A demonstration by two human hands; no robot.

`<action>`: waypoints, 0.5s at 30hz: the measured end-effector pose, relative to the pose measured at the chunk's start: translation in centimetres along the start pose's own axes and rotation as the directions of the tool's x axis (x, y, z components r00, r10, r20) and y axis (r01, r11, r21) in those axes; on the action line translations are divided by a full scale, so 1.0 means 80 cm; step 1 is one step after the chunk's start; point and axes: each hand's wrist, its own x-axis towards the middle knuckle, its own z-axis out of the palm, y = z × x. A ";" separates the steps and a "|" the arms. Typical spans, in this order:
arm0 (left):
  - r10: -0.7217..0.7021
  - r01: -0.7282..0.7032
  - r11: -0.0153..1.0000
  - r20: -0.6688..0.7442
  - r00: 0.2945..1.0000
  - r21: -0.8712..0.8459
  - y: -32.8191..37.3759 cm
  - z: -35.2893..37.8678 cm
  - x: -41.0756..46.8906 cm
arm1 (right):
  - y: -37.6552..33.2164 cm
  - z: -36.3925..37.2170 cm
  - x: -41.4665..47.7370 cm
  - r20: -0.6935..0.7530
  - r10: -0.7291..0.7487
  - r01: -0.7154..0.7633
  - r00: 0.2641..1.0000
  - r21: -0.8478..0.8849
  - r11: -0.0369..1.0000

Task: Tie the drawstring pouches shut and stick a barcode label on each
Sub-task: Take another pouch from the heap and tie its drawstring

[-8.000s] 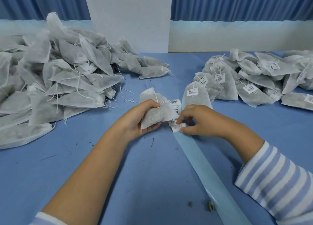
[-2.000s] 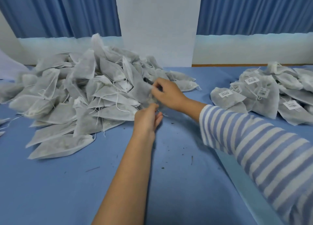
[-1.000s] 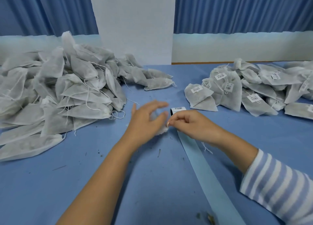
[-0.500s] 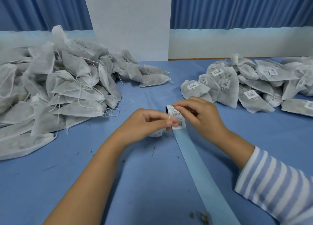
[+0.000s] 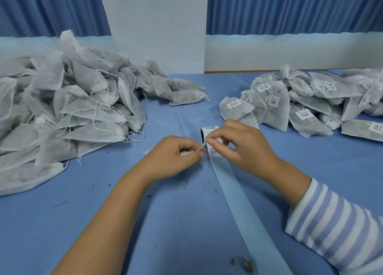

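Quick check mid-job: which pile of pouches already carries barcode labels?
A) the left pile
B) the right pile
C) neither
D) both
B: white barcode labels show on pouches in the right pile, while the left pile shows none.

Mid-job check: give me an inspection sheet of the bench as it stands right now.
Surface: table covered in blue cloth.
Job's things: unlabelled pouch pile at left; labelled pouch pile at right; label roll just beyond the hands, its backing strip running toward the camera.
Clutter: dried plant crumbs scattered on the cloth.
Hands: left hand grips one pouch; right hand pinches its drawstring.
Cables: nothing seen.
Surroundings: blue curtains and a white panel behind the table.
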 end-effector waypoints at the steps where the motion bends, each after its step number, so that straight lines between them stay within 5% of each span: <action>1: -0.018 0.018 1.000 0.048 0.999 -0.004 0.002 0.001 0.000 | 0.003 0.000 0.000 -0.001 0.025 -0.025 1.000 0.038 0.999; 5: -0.057 0.076 0.989 0.145 0.988 -0.129 0.011 0.002 -0.003 | 0.009 0.012 -0.003 0.095 0.169 -0.185 0.981 0.202 0.962; 8: -0.090 0.117 0.961 0.116 0.989 -0.249 0.015 0.001 -0.004 | 0.007 0.019 -0.006 0.142 0.267 -0.289 0.953 0.173 0.942; 12: -0.123 0.133 0.907 0.051 0.991 -0.399 0.016 -0.003 -0.002 | -0.002 0.011 -0.001 0.029 0.378 -0.368 0.925 0.316 0.875; 15: -0.114 0.122 0.892 0.044 0.993 -0.436 0.015 -0.004 0.000 | -0.010 0.012 0.003 0.126 0.376 -0.394 0.918 0.406 0.825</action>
